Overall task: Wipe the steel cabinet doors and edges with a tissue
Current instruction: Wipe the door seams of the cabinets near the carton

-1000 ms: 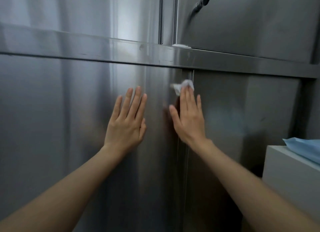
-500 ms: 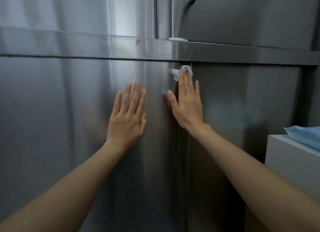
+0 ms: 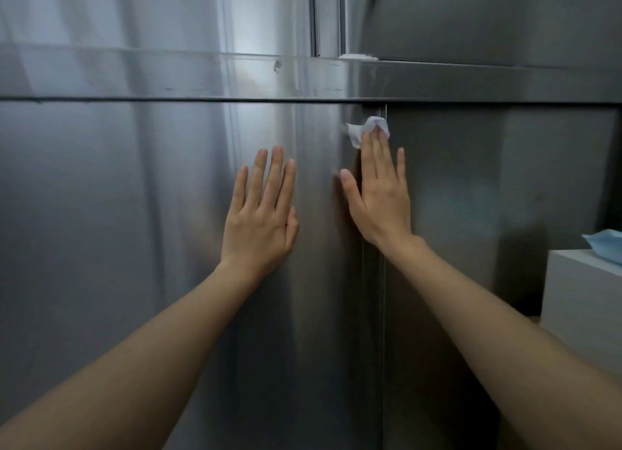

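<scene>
Against the left steel door [image 3: 134, 247] I see the left hand [image 3: 257, 221] lying flat, palm to the metal, its fingers [image 3: 274, 177] straight and close together, holding nothing. Just to its right, my view shows the right hand [image 3: 380, 200] laid flat too, over the vertical seam [image 3: 383, 315] between the left door and the right steel door [image 3: 505, 281]; its straight fingers [image 3: 368, 160] press a small crumpled white tissue [image 3: 365, 130] against the metal, thumb spread out to the left. That tissue sits at the very top of the seam, just below the horizontal steel rail [image 3: 168, 76] that runs across above both doors. Above the rail I can make out more steel panels. At the right edge stands a white box [image 3: 585, 301] with a light blue face mask [image 3: 606, 244] lying on its top.
</scene>
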